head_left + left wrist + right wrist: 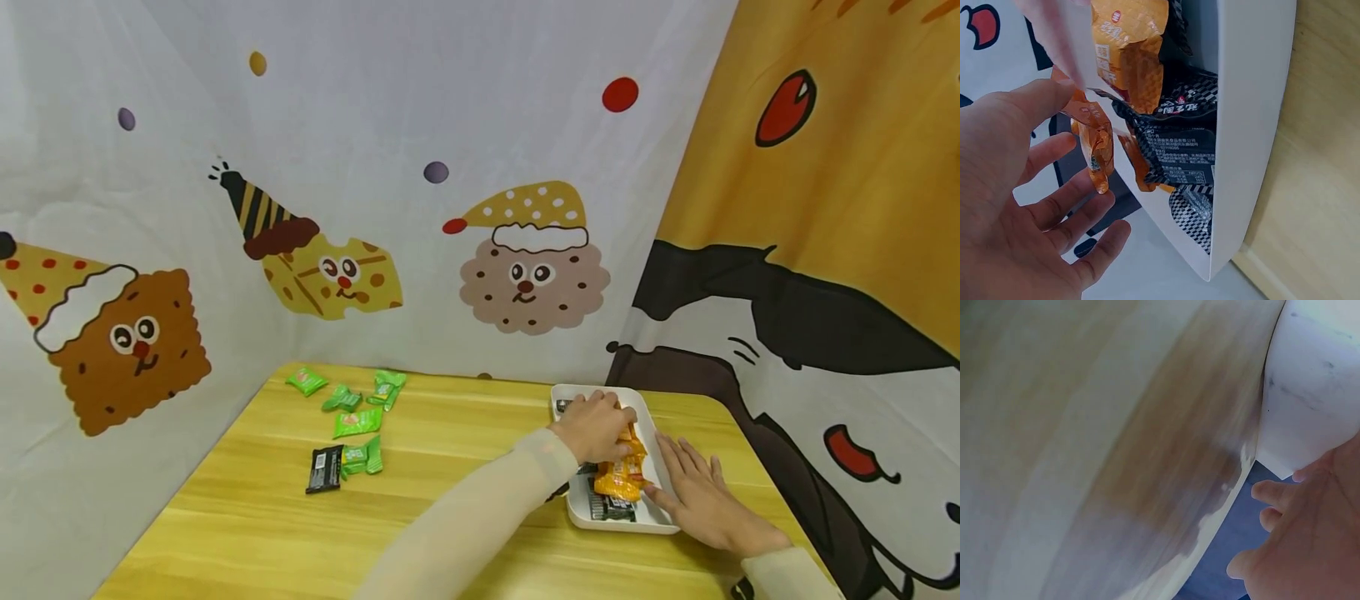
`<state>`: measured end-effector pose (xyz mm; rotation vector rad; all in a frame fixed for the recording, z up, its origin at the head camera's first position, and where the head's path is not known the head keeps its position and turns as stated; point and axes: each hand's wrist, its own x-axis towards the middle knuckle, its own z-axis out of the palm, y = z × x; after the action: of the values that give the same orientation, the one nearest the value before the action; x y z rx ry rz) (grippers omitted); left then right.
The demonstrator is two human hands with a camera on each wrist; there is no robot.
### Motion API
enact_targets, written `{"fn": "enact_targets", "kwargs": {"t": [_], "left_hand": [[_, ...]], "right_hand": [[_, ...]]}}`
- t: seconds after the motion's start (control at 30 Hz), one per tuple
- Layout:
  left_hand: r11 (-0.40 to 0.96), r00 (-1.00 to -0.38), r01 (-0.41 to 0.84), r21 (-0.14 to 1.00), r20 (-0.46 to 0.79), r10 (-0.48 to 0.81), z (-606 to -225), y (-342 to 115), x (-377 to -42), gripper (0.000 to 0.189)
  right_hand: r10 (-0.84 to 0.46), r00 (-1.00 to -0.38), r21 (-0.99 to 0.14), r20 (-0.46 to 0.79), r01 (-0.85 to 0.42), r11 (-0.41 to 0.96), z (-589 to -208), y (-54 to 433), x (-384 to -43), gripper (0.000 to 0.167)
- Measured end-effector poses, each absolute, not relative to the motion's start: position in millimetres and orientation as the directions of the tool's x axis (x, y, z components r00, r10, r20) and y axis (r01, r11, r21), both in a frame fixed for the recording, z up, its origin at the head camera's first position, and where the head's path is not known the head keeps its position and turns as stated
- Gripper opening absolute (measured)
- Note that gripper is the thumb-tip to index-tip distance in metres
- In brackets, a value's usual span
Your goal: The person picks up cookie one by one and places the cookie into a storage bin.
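A white tray (652, 528) stands at the table's right side, with orange-wrapped and black-wrapped snack packets in it. Over the tray, my left hand (596, 427) pinches an orange snack packet (1094, 140) between thumb and forefinger, the other fingers spread. Beneath it lie another orange packet (1129, 50) and black checkered packets (1179, 150). My right hand (705, 498) rests against the tray's right side, fingers extended and thumb at the rim. In the right wrist view that hand (1316, 531) shows beside the tray's outer wall (1310, 387).
On the left of the wooden table (465, 425) lie several green packets, one (357, 422) near the middle of the group. A black packet (325, 469) touches a green one (362, 457). A printed cloth (360, 125) hangs behind the table.
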<state>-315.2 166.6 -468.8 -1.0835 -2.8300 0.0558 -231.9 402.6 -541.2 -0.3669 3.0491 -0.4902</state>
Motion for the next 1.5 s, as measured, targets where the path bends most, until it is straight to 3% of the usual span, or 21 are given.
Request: {"fn": "enact_targets", "kwargs": {"t": [0.37,0.63,1.13,1.5], "left_hand": [[0.750,-0.749,0.657,-0.070,0.052,0.661,-471,170,-310,0.068],[0.735,-0.732,0.674,-0.074,0.067,0.678,-464,160,-305,0.060],[0.717,-0.712,0.693,-0.082,0.079,0.698,-469,124,-297,0.060],[0.729,-0.727,0.684,0.032,0.112,0.678,-474,73,-288,0.058]], "right_hand": [[-0.253,-0.967,-0.362,0.017,-0.242,0.900,-541,401,-232,0.101],[-0.246,-0.969,-0.286,0.031,-0.244,0.927,-542,403,-233,0.100],[-0.230,-0.973,-0.279,0.025,-0.228,0.933,-540,402,-232,0.100],[-0.229,-0.973,-0.269,0.027,-0.227,0.936,-543,402,-233,0.101]]}}
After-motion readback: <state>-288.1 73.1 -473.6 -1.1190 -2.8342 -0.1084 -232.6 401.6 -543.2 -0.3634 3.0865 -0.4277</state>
